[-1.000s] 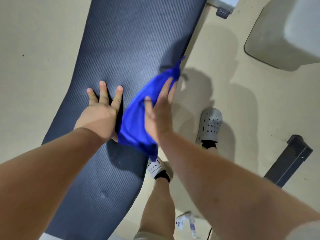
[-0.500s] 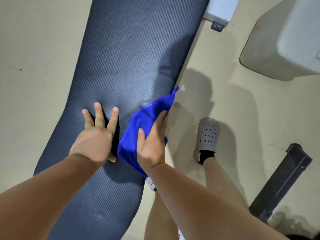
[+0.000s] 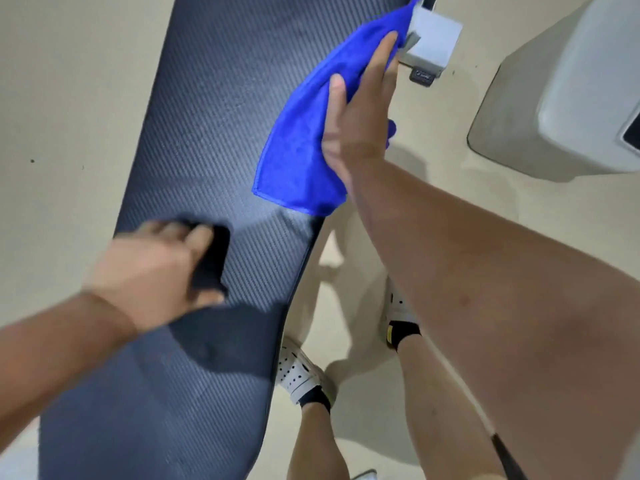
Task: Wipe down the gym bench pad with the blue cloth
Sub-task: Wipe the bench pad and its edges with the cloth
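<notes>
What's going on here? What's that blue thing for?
A person is cleaning a dark gym bench pad with a blue cloth. The right hand presses the cloth flat, fingers straight, against the pad's right edge near its far end. The left hand is over the nearer part of the pad, too blurred to tell how its fingers lie. The person stands on the floor beside the bench.

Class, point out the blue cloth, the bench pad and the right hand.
blue cloth (image 3: 301, 150): head view, middle of the fabric.
bench pad (image 3: 214, 98): head view, bare textured top.
right hand (image 3: 360, 126): head view, back of the hand.
</notes>
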